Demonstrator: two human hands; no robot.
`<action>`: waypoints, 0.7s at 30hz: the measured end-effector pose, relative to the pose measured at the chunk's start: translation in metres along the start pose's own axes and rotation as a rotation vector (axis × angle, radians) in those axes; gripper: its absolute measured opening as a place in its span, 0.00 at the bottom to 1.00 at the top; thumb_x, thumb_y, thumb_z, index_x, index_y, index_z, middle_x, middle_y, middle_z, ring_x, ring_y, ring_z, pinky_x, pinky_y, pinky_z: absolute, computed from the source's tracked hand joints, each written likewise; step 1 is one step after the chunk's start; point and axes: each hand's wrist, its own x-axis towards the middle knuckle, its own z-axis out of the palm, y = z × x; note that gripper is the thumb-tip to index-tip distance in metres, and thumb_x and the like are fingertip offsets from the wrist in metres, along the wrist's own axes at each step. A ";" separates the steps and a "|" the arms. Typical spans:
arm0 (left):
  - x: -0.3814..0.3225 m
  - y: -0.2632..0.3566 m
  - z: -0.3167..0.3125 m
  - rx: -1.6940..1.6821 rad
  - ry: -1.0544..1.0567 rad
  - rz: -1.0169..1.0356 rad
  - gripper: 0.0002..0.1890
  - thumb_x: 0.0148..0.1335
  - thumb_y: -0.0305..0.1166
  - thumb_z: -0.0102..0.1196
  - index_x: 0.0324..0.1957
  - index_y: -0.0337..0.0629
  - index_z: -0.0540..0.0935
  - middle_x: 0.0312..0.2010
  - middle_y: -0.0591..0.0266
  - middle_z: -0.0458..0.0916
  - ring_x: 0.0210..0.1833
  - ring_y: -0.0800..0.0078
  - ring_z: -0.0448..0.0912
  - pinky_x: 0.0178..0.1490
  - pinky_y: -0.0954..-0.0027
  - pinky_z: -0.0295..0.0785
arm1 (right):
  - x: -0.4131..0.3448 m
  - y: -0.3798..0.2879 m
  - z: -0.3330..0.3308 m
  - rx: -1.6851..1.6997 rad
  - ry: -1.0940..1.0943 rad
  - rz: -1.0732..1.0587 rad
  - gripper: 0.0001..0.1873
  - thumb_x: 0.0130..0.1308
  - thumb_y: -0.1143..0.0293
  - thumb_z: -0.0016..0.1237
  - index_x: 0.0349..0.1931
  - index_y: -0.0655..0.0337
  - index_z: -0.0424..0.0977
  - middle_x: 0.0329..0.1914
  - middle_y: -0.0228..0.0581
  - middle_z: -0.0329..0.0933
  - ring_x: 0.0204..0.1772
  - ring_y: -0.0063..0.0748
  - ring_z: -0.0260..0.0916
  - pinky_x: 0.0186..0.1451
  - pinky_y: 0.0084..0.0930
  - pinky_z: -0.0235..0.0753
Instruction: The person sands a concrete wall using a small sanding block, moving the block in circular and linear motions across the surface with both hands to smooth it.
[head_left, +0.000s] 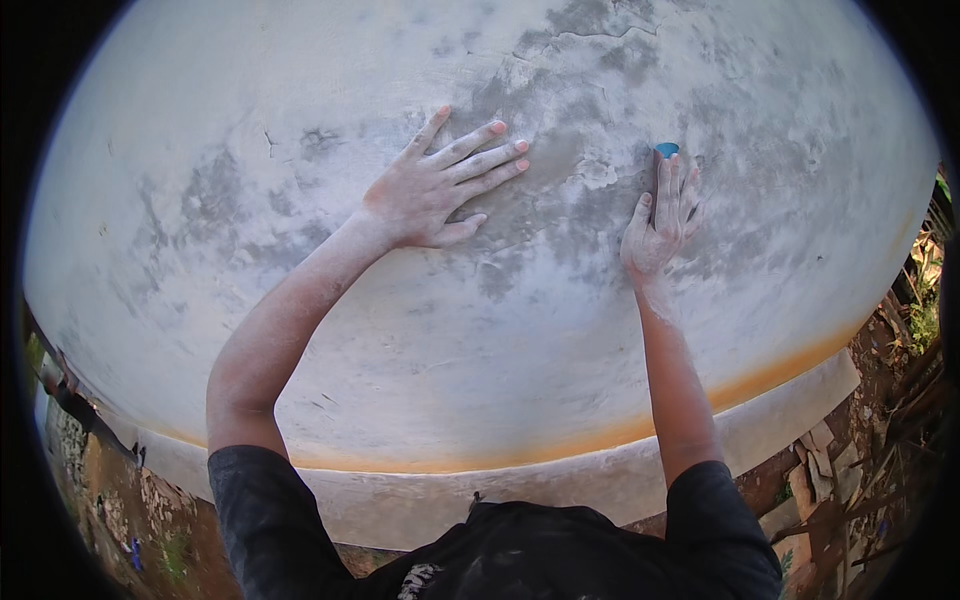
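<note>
A white-coated wall (450, 322) with grey worn patches and fine cracks fills most of the view. My left hand (442, 184), covered in pale dust, lies flat against it with the fingers spread and nothing held. Farther right, my dusty right hand (661, 214) presses a thin piece of what looks like sandpaper (666, 150) against the wall. Its blue part shows above the fingertips and a dark brown edge runs beside the fingers; the rest is hidden under the hand.
An orange-stained band (525, 454) runs along the wall's foot above a concrete ledge (420, 506). Broken slabs (817, 465) and sticks lie on bare soil at lower right. Another person (82, 409) is at the far left edge.
</note>
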 end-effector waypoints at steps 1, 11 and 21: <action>0.001 0.001 0.001 -0.011 0.002 -0.004 0.39 0.70 0.62 0.38 0.80 0.72 0.45 0.81 0.83 0.42 0.84 0.76 0.39 0.83 0.39 0.22 | -0.004 -0.006 0.002 0.006 0.018 0.021 0.31 0.70 0.70 0.48 0.74 0.41 0.65 0.81 0.19 0.59 0.85 0.43 0.46 0.82 0.61 0.26; -0.002 0.002 0.001 -0.014 -0.006 -0.030 0.40 0.70 0.62 0.39 0.80 0.72 0.44 0.81 0.84 0.42 0.84 0.76 0.39 0.83 0.40 0.23 | 0.007 0.008 -0.002 -0.051 0.038 0.088 0.30 0.71 0.69 0.48 0.74 0.39 0.65 0.82 0.22 0.56 0.85 0.46 0.44 0.81 0.66 0.26; -0.025 0.002 0.011 -0.371 0.262 -0.230 0.42 0.64 0.61 0.50 0.79 0.69 0.53 0.80 0.80 0.52 0.82 0.74 0.47 0.84 0.41 0.28 | -0.040 -0.032 0.006 -0.092 -0.251 -0.519 0.29 0.69 0.72 0.47 0.71 0.43 0.68 0.80 0.24 0.60 0.85 0.43 0.44 0.81 0.65 0.28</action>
